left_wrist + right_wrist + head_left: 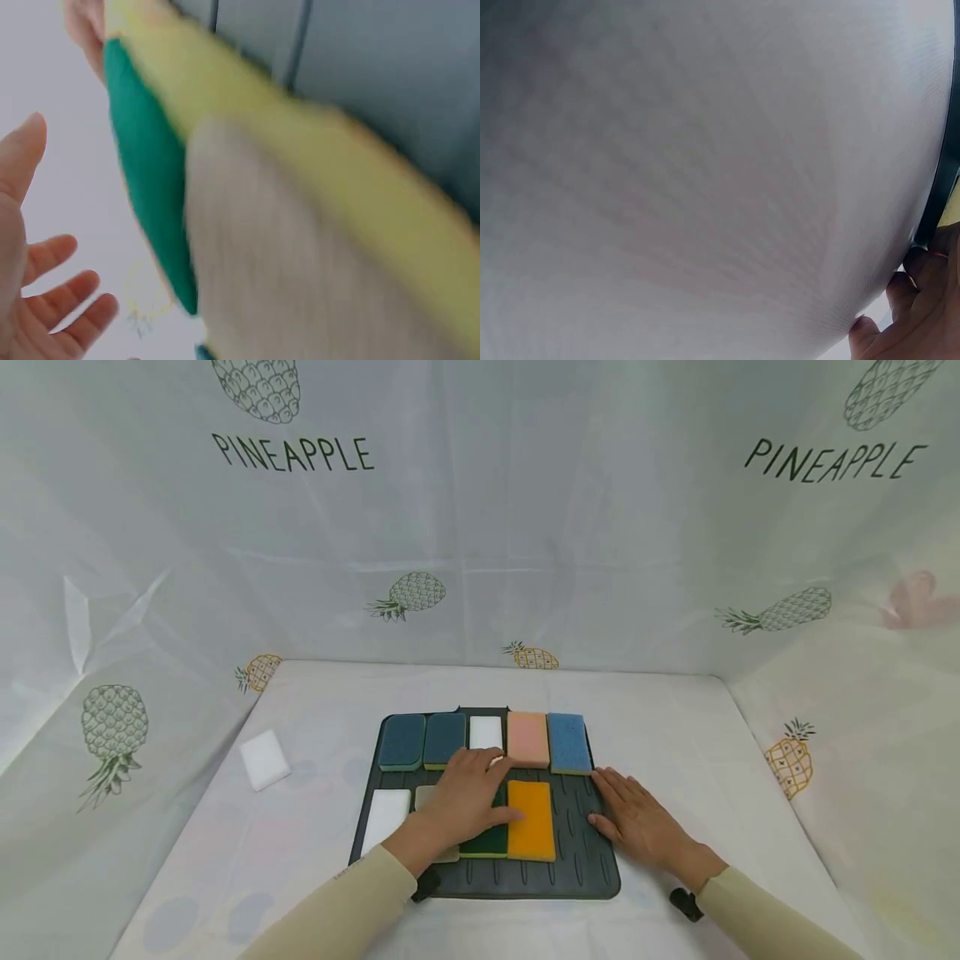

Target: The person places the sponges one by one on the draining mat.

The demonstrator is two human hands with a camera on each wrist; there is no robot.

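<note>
A dark ribbed mat [581,877] carries two rows of sponges. My left hand [465,797] hovers over the front row, covering part of the green sponge [486,845] and the beige sponge [448,855]. Its fingertips are close to the white sponge [485,731] in the back row; the thumb extends over the orange sponge [531,835]. Seen from the left wrist, that hand [37,277] has spread fingers and holds nothing, beside the green [146,172] and beige [277,262] sponges. My right hand [641,822] rests flat at the mat's right edge, also visible in the right wrist view [922,307].
Two dark teal sponges [402,741], a pink sponge [528,739] and a blue sponge [568,743] lie in the back row. Another white sponge [386,817] occupies the front left. One white sponge [264,760] lies off the mat on the white tablecloth [300,843].
</note>
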